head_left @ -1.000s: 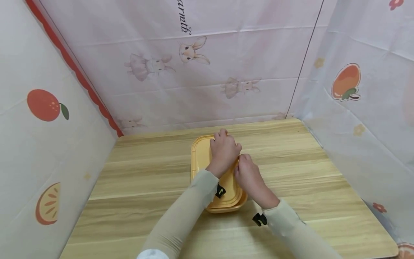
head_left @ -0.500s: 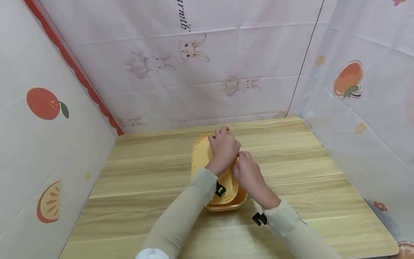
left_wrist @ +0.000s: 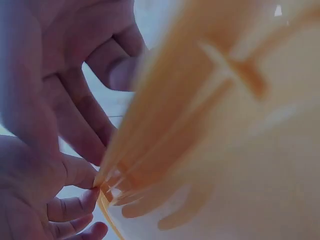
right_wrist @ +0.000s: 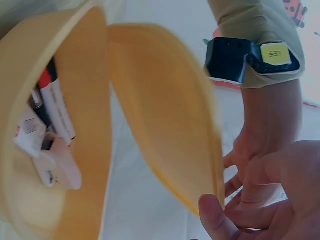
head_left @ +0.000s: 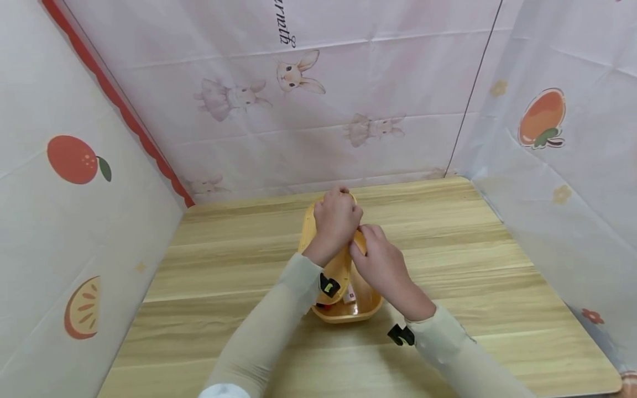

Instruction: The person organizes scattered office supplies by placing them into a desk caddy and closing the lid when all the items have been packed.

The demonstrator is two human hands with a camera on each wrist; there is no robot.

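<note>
A yellow-orange lid (head_left: 340, 278) stands tilted above a matching plastic box (head_left: 369, 303), its near right side lifted clear. My left hand (head_left: 336, 219) reaches across the lid and holds its edge; in the left wrist view, fingers (left_wrist: 122, 75) curl against that edge. Beside it, my right hand (head_left: 384, 262) pinches the lid's rim, the thumb (right_wrist: 212, 215) showing in the right wrist view. Inside the box lie white markers (right_wrist: 59, 112), a small white block (right_wrist: 31, 131) and a pale pink piece (right_wrist: 66, 164) of unclear kind. The left forearm and lid hide part of the box.
The box rests on a wood-grain table (head_left: 239, 265), toward its far edge. Fabric sheets with fruit and rabbit prints form a back wall (head_left: 318, 132) and both side walls. Black camera mounts (head_left: 401, 335) sit at the wrists.
The lid has gone from lying nearly flat on the box to tilting up leftward, baring the contents. My left hand has moved slightly left and away; the right hand has followed a little left.
</note>
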